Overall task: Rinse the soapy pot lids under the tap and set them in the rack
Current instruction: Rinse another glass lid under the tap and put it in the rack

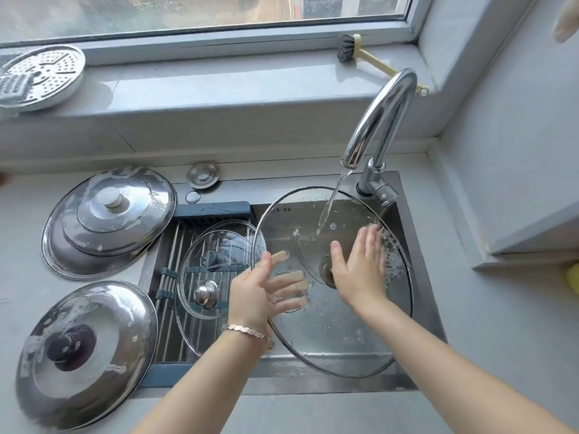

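A: What do we log for the grip?

B: Left hand (260, 292) pinches the large glass lid (332, 339) at its left rim. The thumb is on our side and the fingers (289, 288) are spread behind the glass, seen through it. Right hand (360, 270) holds nothing: fingers straight, palm flat on the face toward us, near the lid's right edge.

A: And the lid relative to those fingers?

B: Tilted over the sink (423, 292), the disc running rightward from the left fingers. The right fingers lie on it, just right of where the tap (385, 114) drops its stream (329, 208). Droplets or suds bead beside the right fingertips, so we judge the rinse unfinished.

A: Which relation governs the next move?

B: The rack (213, 209) lies just left of the left fingers, away from the right hand. The left hand is nearer, so we'd expect it to carry the lid leftward. A small glass lid (200, 270) already sits in the rack, close beside the left thumb, and we note little room. Farther left on the tabletop (18, 245) wait the pale-knobbed steel lid (94, 233) and the dark-knobbed steel lid (103, 371), both with foam on them.
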Demonstrator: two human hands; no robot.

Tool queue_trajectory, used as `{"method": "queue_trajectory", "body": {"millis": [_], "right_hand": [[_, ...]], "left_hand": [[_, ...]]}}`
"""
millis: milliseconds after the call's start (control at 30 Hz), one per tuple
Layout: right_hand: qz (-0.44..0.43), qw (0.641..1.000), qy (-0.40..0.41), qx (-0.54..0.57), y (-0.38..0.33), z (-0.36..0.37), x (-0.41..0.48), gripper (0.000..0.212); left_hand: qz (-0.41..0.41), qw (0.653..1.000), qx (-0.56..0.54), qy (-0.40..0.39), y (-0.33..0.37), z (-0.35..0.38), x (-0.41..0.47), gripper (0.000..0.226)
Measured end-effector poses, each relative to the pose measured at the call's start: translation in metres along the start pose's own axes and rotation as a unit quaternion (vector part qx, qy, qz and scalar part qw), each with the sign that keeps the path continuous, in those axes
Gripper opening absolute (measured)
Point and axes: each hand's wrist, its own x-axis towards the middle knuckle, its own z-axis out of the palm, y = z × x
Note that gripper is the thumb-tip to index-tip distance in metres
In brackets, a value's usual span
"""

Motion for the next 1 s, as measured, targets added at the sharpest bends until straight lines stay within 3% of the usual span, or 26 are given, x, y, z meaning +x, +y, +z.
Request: {"method": "queue_trajectory", "body": {"millis": [133, 233, 267, 367, 467, 533, 600, 700, 767, 833, 933, 1000], "right_hand": [[-0.078, 0.997, -0.012, -0.015, -0.002, 0.005, -0.008, 0.078], [-0.001, 0.999, 0.037, -0.001, -0.005, -0.008, 0.021, 0.079], [-0.014, 0.999, 0.042, -0.011, -0.01, -0.009, 0.026, 0.08], [-0.221, 0.975, 0.02, -0.026, -0.034, -0.006, 0.017, 0.077], [-0.413, 0.91, -0.037, -0.034, -0.038, 0.002, -0.005, 0.074], [-0.504, 0.86, -0.03, -0.078, -0.016, 0.009, -0.007, 0.065], [-0.514, 0.847, -0.005, -0.133, 0.005, 0.007, 0.002, 0.061], [-0.42, 0.898, 0.055, -0.123, -0.003, -0.001, 0.019, 0.062], [-0.399, 0.91, 0.077, -0.086, -0.028, 0.0, 0.016, 0.063], [-0.463, 0.882, 0.045, -0.074, -0.04, 0.008, 0.002, 0.061], [-0.578, 0.807, -0.021, -0.116, -0.016, 0.006, -0.004, 0.056], [-0.585, 0.794, -0.012, -0.162, 0.003, -0.002, 0.013, 0.053]], "left_hand": [[0.024, 1.0, -0.009, 0.009, 0.0, 0.002, 0.001, 0.031], [0.024, 0.999, -0.02, 0.011, 0.001, 0.005, 0.002, 0.031], [0.024, 0.999, -0.022, 0.01, 0.0, 0.007, 0.002, 0.031], [0.02, 0.999, -0.031, 0.0, 0.001, 0.011, 0.008, 0.033], [0.007, 0.998, -0.059, -0.022, 0.004, 0.006, 0.014, 0.038], [-0.003, 0.996, -0.084, -0.034, 0.007, 0.001, 0.016, 0.039], [-0.002, 0.994, -0.101, -0.043, 0.008, -0.003, 0.019, 0.039], [-0.013, 0.991, -0.116, -0.058, 0.01, 0.0, 0.02, 0.043], [-0.021, 0.99, -0.125, -0.061, 0.012, 0.006, 0.02, 0.043], [-0.019, 0.989, -0.13, -0.063, 0.015, 0.01, 0.022, 0.044], [-0.012, 0.991, -0.116, -0.059, 0.018, 0.004, 0.027, 0.045], [-0.003, 0.991, -0.118, -0.061, 0.017, -0.001, 0.03, 0.044]]}}
